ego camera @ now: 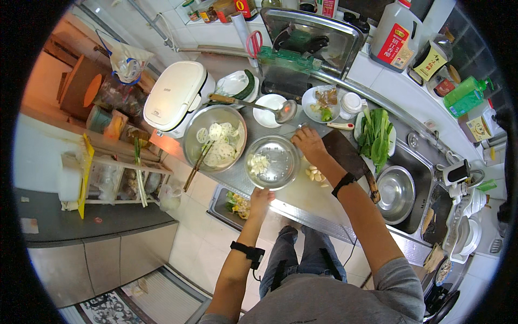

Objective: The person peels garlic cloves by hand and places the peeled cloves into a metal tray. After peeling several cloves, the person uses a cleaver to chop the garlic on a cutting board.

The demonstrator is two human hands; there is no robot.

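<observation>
A steel bowl (279, 162) with chopped white pieces at its left side stands on the counter in front of me. My left hand (262, 198) has its fingers at the bowl's near rim. At the far right rim is my right hand (309, 141), its fingers bent down; whether they grip the rim is unclear. Peeled garlic cloves (315, 173) lie on a pale cutting board (309, 202), partly under my right forearm. A cleaver (344, 154) with a dark blade lies to the right. On the left, a larger steel bowl (190, 148) holds sliced lotus root (220, 141) and chopsticks (198, 166).
A ladle (286, 111) rests across a white bowl (265, 123). Leafy greens (374, 135) lie on a plate beside the sink (421, 162). A white rice cooker (174, 95) stands at the back left. A bin (220, 206) with scraps is below the counter edge.
</observation>
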